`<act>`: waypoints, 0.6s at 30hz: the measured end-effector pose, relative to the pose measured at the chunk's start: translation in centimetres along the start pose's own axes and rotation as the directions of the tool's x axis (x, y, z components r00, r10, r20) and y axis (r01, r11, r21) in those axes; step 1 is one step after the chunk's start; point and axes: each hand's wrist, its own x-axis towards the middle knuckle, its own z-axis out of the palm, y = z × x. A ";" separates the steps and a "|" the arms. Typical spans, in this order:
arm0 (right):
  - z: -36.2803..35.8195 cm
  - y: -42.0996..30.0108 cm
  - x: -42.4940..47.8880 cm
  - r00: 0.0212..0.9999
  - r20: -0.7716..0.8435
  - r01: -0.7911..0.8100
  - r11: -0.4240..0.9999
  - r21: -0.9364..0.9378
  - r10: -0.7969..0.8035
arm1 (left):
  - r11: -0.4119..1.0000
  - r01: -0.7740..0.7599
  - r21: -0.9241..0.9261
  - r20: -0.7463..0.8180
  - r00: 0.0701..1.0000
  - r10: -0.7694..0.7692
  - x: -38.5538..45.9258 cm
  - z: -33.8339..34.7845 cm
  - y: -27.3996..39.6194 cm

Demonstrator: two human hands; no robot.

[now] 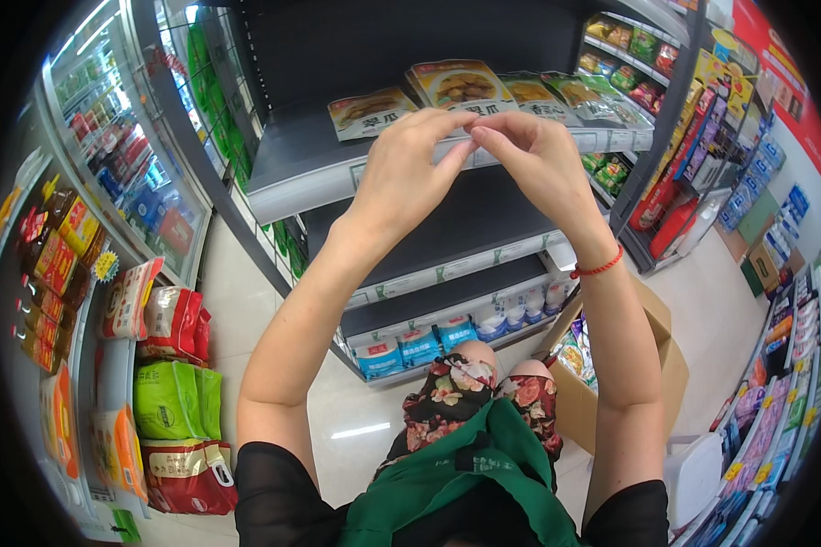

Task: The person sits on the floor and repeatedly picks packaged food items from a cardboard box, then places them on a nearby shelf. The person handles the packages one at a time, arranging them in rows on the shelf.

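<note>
My left hand (410, 154) and my right hand (533, 147) meet at the fingertips before the front edge of the dark upper shelf (287, 147). Their fingers are bent into a pinch, and I cannot tell whether something small is between them. Just behind the fingertips stands a pouch of packaged food (462, 82) with a picture on its front, at the front of a small stack. Another such pouch (369, 113) leans to its left. Several green-topped pouches (588, 99) lie to the right. A label strip (308, 188) runs along the shelf front.
Blue packets (421, 347) line the bottom shelf. By my right knee stands an open cardboard box (657, 362) holding packaged goods. Bags (178, 403) and oil bottles (55, 260) fill the left rack; a glass-door cooler (130, 137) is behind. A white stool (694, 472) is at right.
</note>
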 end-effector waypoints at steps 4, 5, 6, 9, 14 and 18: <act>-1.3 1.1 -1.4 0.999 -0.017 -0.033 0.999 0.012 0.033 | 0.978 0.087 -0.188 0.047 0.996 -0.079 -0.3 1.7 1.1; -1.5 1.2 -1.9 0.998 -0.021 -0.051 0.999 0.018 0.051 | 0.973 0.095 -0.210 0.067 0.994 -0.082 -0.4 2.2 1.2; -1.8 1.3 -2.4 0.997 -0.025 -0.069 0.997 0.020 0.069 | 0.967 0.102 -0.234 0.084 0.993 -0.084 -0.5 2.8 1.2; -2.7 2.4 -3.6 0.994 -0.032 -0.103 0.995 -0.004 0.103 | 0.946 0.119 -0.303 0.126 0.989 -0.084 -1.0 4.8 1.2; -3.7 3.6 -5.8 0.976 -0.079 -0.202 0.979 -0.006 0.201 | 0.908 0.140 -0.394 0.206 0.977 -0.061 -1.6 7.6 1.3; -4.4 4.1 -7.6 0.957 -0.112 -0.277 0.958 -0.068 0.269 | 0.887 0.139 -0.440 0.262 0.965 -0.022 -2.1 9.4 1.5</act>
